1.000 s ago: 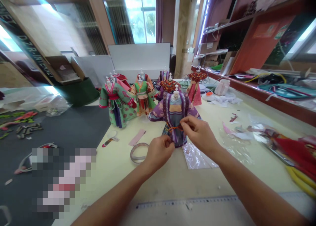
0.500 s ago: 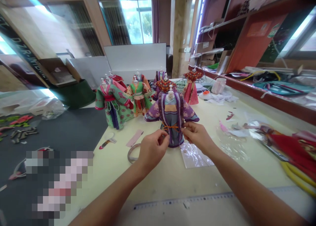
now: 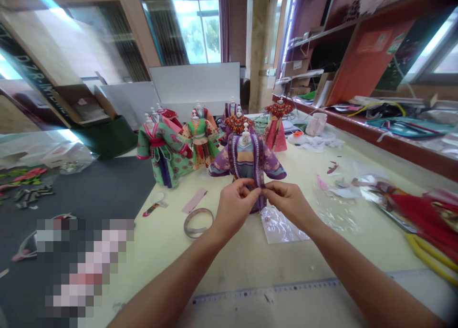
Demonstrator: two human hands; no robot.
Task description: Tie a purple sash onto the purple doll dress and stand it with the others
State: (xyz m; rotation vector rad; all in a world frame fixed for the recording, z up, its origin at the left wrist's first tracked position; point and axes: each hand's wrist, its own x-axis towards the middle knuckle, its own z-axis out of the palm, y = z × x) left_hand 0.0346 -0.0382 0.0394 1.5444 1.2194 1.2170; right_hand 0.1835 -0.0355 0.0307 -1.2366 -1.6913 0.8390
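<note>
A small doll robe (image 3: 274, 162) in purple, with patterned trim bands down the front, stands upright on a white beaded stand at the middle of the table. My left hand (image 3: 236, 205) crosses in front of its lower part, thumb and fingers pinched on the trim band at the right. Right beside those fingertips, my right hand (image 3: 288, 201) pinches the outer edge of the same band. The two sets of fingertips nearly meet there. My left hand hides the robe's waist, and the orange cord there is covered.
Several dressed stands, including a green robe (image 3: 171, 149) and a red-collared dress (image 3: 277, 132), stand behind. A tape roll (image 3: 198, 223) lies at left, a clear plastic bag (image 3: 281, 225) at right. A ruler (image 3: 265, 292) runs along the front. Red fabric (image 3: 422, 213) lies far right.
My left hand has moved right and slightly up across the robe's front, from the orange cord to the right trim band. My right hand has shifted slightly down beside it.
</note>
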